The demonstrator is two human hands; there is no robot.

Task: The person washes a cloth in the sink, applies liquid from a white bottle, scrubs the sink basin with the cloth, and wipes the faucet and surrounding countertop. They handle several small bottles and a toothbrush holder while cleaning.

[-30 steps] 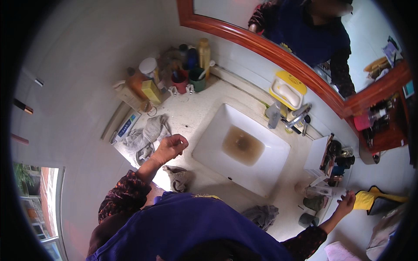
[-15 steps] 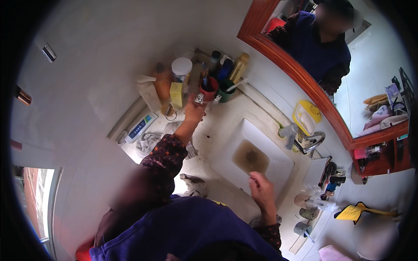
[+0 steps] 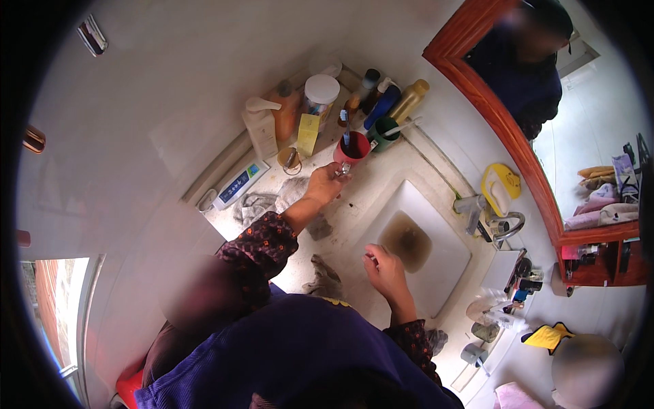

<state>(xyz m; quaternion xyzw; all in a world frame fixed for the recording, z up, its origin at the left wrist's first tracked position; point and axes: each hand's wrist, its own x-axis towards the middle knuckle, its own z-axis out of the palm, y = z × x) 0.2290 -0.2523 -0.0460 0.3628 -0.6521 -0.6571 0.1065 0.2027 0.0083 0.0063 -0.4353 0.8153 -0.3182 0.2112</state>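
Observation:
In my left hand (image 3: 325, 184) is a small shiny silver piece (image 3: 344, 168), pinched at the fingertips just in front of a red cup (image 3: 352, 148) with a toothbrush in it. Right behind that stands a green cup (image 3: 385, 133) with a white toothbrush. My right hand (image 3: 386, 269) hovers by the near left edge of the white sink basin (image 3: 446, 235); its fingers are curled in, and whether anything is between them is hidden. Brownish water (image 3: 407, 242) lies in the basin.
Bottles and a white-lidded jar (image 3: 321, 89) crowd the back corner beside a yellow box (image 3: 308, 135). A toothpaste box (image 3: 241, 185) and grey rags (image 3: 255, 208) lie at left. The faucet (image 3: 507, 228), a yellow soap dish (image 3: 501, 187) and a wood-framed mirror (image 3: 501, 116) are at right.
My left hand has drawn back slightly from the corner things, with the silver piece still in its fingers. My right hand has shifted left and away from over the basin. The view has turned slightly.

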